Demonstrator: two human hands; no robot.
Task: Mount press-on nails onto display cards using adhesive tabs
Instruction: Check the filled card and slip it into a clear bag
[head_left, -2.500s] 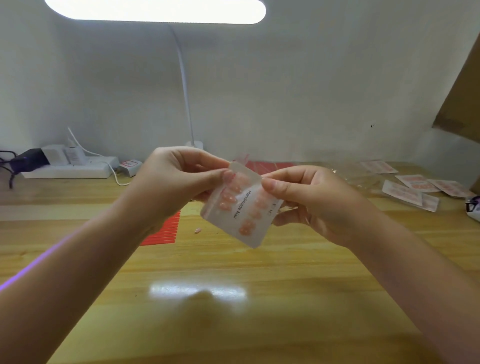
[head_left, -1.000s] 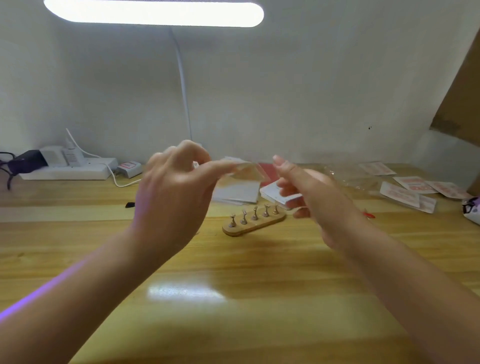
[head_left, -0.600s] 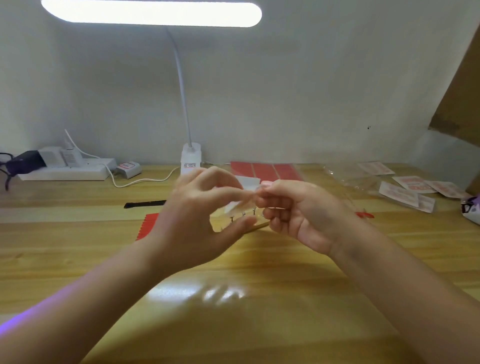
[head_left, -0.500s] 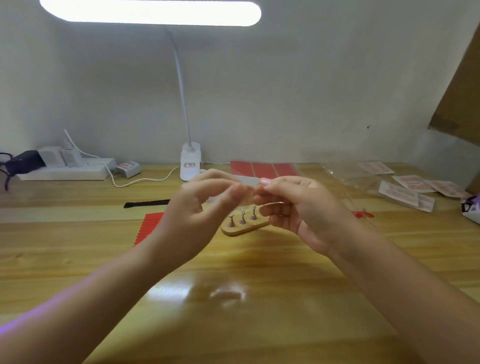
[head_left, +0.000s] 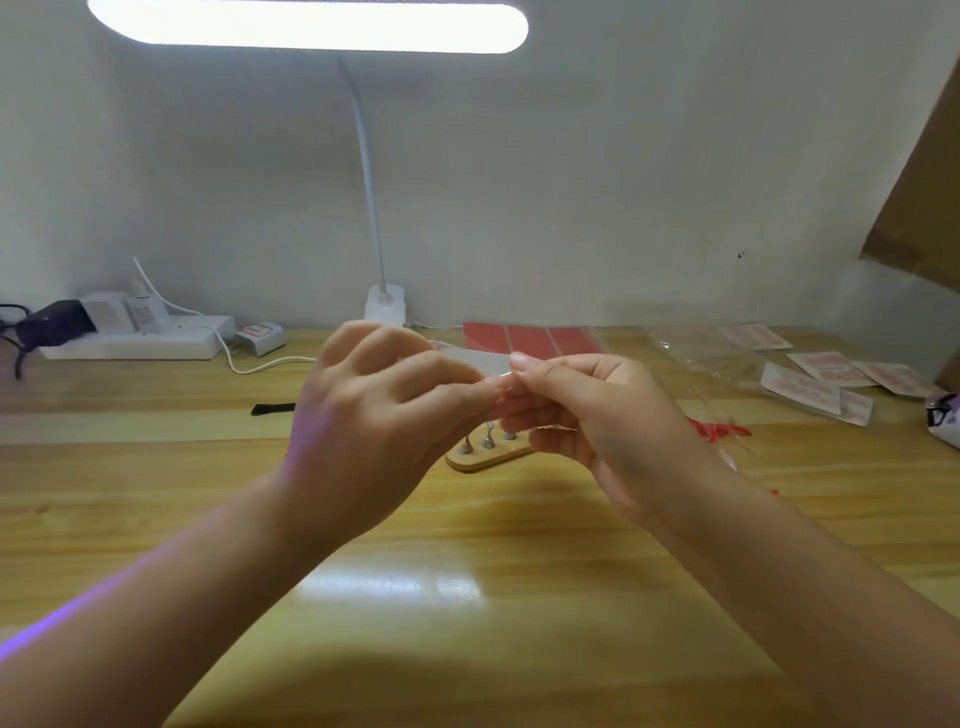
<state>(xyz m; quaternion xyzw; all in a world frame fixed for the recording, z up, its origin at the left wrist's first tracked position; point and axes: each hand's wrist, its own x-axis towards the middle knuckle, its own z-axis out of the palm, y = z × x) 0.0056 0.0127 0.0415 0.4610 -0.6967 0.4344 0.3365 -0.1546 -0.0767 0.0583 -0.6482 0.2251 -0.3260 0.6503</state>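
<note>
Hands meet above the middle of the wooden table (head_left: 156, 499), raised off its surface. The left hand (head_left: 374, 426) has its fingers curled, thumb and forefinger pinching the near edge of a pale display card (head_left: 480, 362) that is seen almost edge-on, so whatever is on its face cannot be made out. The right hand (head_left: 587, 415) pinches the same card from the right, thumb on top and the other fingers folded beneath; something thin and clear seems to hang below those fingers, though it is too blurred to tell.

Beyond and just under the hands, a small wooden stand (head_left: 483, 457) with metal pegs lies on the table. Farther back, red adhesive sheets (head_left: 524, 338) lie by the wall, beside the lamp base (head_left: 384, 306). At far right, several finished cards (head_left: 826, 379) and clear bags (head_left: 701, 348) are scattered. At far left, a white power strip (head_left: 135, 340) sits against the wall, and a thin black tool (head_left: 272, 409) lies nearer.
</note>
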